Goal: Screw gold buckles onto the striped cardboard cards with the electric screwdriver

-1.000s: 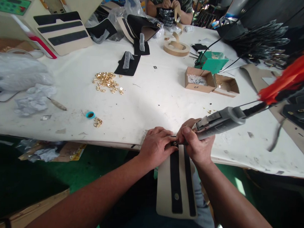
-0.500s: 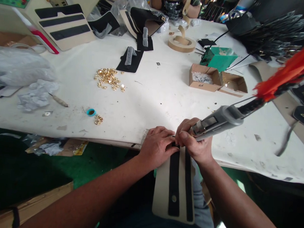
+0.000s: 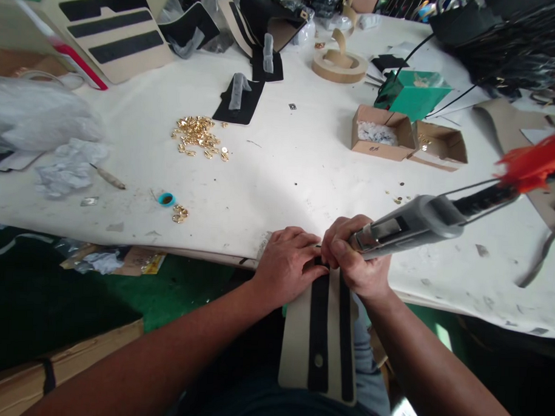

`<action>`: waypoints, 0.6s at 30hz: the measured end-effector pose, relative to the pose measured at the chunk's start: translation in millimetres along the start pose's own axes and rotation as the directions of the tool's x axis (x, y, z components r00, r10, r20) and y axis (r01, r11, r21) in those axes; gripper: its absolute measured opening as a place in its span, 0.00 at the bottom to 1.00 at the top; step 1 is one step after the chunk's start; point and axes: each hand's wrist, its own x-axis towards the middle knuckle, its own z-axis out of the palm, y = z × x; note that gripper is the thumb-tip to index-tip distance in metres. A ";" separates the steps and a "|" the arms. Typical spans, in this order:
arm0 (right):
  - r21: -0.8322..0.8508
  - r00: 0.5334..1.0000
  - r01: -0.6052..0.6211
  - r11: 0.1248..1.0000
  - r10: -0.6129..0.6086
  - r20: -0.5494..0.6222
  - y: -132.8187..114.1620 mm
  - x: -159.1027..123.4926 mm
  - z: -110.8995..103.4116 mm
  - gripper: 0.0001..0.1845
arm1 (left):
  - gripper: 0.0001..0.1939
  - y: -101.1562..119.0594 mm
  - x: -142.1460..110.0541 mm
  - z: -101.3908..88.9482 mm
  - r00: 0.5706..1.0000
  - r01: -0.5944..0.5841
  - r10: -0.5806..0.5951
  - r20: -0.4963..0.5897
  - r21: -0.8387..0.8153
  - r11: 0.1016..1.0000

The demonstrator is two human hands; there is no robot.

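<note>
Bare forearms, grey-blue trousers

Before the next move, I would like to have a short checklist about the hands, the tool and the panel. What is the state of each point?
1. Left hand is at the striped panel: ok, at its upper end.
2. Right hand has the grey tool gripped: ok.
3. Tool's tip is placed correctly: cannot tell, the right hand hides it.
4. Panel is fully supported by the table: not ok, most of it extends past the front edge.
5. Round stud on the panel's lower part is uncovered: ok.
6. Gold pieces pile is away from both hands: ok.
</note>
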 end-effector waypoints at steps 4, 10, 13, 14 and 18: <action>-0.003 0.992 -0.001 1.000 0.001 -0.126 5.1 -2.4 0.2 0.21 | 0.12 1.8 -0.2 -2.3 1.000 0.002 -0.002 0.006 -0.010 1.000; 0.066 0.951 -0.171 0.983 0.182 -0.248 0.5 -3.0 -0.1 0.25 | 0.15 4.3 0.0 -5.2 1.000 -0.006 0.006 -0.003 -0.014 1.000; 0.238 0.861 -0.158 0.958 0.252 -0.442 -11.9 -0.4 -8.8 0.23 | 0.16 4.1 0.5 -4.6 1.000 -0.008 0.007 -0.025 -0.020 1.000; 0.257 0.821 -0.128 0.958 0.248 -0.514 -15.0 -0.2 -14.7 0.23 | 0.16 4.2 0.4 -4.3 1.000 -0.007 0.007 -0.031 -0.018 1.000; 0.181 0.720 -0.125 0.975 0.215 -0.660 -12.5 -4.8 -48.4 0.24 | 0.15 5.3 -1.6 -4.9 0.999 -0.014 0.014 -0.037 -0.001 1.000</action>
